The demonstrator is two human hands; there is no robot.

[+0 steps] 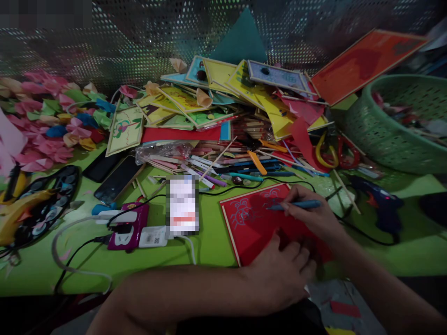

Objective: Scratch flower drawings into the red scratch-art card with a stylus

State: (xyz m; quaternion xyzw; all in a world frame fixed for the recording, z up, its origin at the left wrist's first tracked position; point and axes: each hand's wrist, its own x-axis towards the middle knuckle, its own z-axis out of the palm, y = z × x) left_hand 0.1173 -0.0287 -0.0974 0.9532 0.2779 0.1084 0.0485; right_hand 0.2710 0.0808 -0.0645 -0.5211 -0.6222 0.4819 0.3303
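Two bare hands are meeting over a flat red paper card edged with thin wooden sticks (248, 228), which is lying on the lime-green tabletop (209, 251) just in front of the person. The left forearm is stretching across the near edge of the table from the left. The left hand (279, 277) is resting knuckles-up on the card's near corner, fingers bent and lying close together, pressing the card down rather than gripping it. The right arm is coming in from the lower right with the wrist bent inward. The right hand (312, 216) is pinching a slim blue pen (296, 204) between thumb and fingertips, and the pen is pointing left with its tip over pale line drawings on the card's far half. Beyond the card, a heap of coloured framed cards and sticks (223, 97) is covering the table. A dark blue glue gun (379, 202) is lying to the right, near a green woven plastic basket (391, 135).
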